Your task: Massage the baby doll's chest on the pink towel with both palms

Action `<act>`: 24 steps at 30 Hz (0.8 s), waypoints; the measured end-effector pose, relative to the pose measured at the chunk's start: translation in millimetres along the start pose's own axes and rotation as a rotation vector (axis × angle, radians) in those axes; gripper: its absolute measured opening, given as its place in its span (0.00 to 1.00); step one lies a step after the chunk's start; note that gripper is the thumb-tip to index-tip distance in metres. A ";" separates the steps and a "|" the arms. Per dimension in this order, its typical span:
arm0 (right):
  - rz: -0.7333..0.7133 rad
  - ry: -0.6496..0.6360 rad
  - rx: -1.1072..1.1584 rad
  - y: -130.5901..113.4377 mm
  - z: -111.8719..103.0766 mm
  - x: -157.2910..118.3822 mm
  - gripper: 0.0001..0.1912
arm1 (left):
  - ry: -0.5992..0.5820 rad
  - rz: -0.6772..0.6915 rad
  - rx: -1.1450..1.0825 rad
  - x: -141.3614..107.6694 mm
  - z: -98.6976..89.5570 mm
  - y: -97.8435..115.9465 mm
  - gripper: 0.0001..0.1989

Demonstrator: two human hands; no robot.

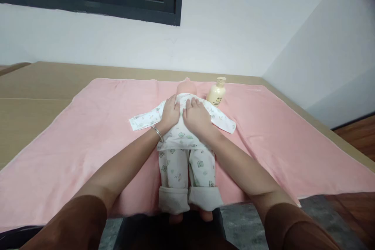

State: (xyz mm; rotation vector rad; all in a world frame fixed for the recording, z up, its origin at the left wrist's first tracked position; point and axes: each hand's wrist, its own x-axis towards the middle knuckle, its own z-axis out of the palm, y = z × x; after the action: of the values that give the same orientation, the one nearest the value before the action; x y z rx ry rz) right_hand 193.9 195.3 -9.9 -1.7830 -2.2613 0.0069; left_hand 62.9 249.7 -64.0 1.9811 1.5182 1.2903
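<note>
A baby doll [186, 87] lies on a pink blanket [117, 113], its head toward the wall and its feet toward me. It wears a white printed top [183, 137] with the sleeves spread out, and matching trousers [175, 168] with thick rolled cuffs. My left hand [170, 114] rests flat on the left side of the top's upper part, a silver bangle at its wrist. Beside it, my right hand [197, 117] lies on the right side of the same top, fingers stretched toward the head. Neither hand grips anything.
A cream pump bottle [216, 93] stands on the blanket just right of the doll's head. The blanket covers a tan table [38, 90] against a white wall [222, 19]. A dark-framed barred window [111, 6] is at upper left.
</note>
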 end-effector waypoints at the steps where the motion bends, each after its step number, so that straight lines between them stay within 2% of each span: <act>1: -0.060 -0.005 0.006 -3.5 -0.1 -1.8 0.31 | -0.015 0.003 0.012 1.0 -0.2 -0.8 0.23; 3: -0.154 -0.028 0.063 -0.9 0.0 1.3 0.30 | -0.052 0.023 0.039 2.3 -0.9 -1.0 0.21; 4: -0.153 -0.036 0.103 4.9 0.1 5.7 0.30 | -0.064 0.036 0.053 2.2 -1.4 0.3 0.21; 9: 0.062 -0.049 0.206 39.8 -1.8 28.0 0.36 | -0.065 0.107 0.242 -5.6 -5.3 19.8 0.19; 12: 0.026 -0.059 0.132 35.5 -5.2 23.4 0.34 | -0.106 0.096 0.320 -4.1 -8.9 29.2 0.18; 17: 0.034 -0.043 -0.019 14.1 -12.9 9.1 0.32 | -0.219 0.041 0.211 10.2 -12.1 23.2 0.19; 20: 0.009 -0.085 0.032 21.7 -15.9 14.8 0.29 | -0.294 0.038 0.246 8.6 -10.9 23.4 0.23; 24: 0.032 -0.090 0.092 34.9 -13.0 24.8 0.30 | -0.321 0.051 0.283 2.8 -10.3 30.3 0.27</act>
State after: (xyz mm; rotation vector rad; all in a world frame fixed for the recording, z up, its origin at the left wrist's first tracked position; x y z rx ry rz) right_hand 224.6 225.6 1.9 -1.8045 -2.2540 0.1981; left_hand 72.6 238.1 -35.6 2.2806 1.5638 0.7546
